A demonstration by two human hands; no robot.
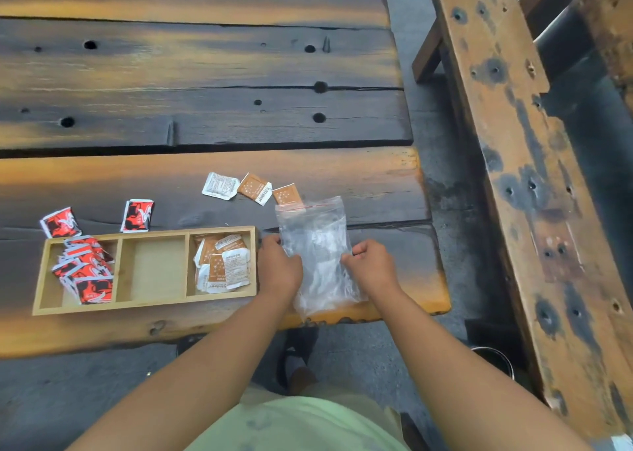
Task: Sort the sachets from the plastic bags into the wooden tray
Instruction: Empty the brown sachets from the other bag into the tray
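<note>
1. The clear plastic bag (317, 255) lies on the bench (205, 74) right of the wooden tray (144, 308), looking empty
2. Left hand (279, 269) and right hand (371, 267) pinch its sides, likely flattening it
3. Red sachets (84, 272) fill the left compartment, orange ones (222, 262) the right; five lie loose beyond

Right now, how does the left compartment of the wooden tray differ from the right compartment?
The left compartment holds a heap of red, black and white sachets, while the right compartment holds orange-brown and white sachets. The red heap leans over its compartment's back rim; the orange-brown pile lies within its walls. The right compartment sits beside the person's left hand; the left one is farthest from it. Both are sections of the same pale wooden tray, flanking an empty middle section.
</note>
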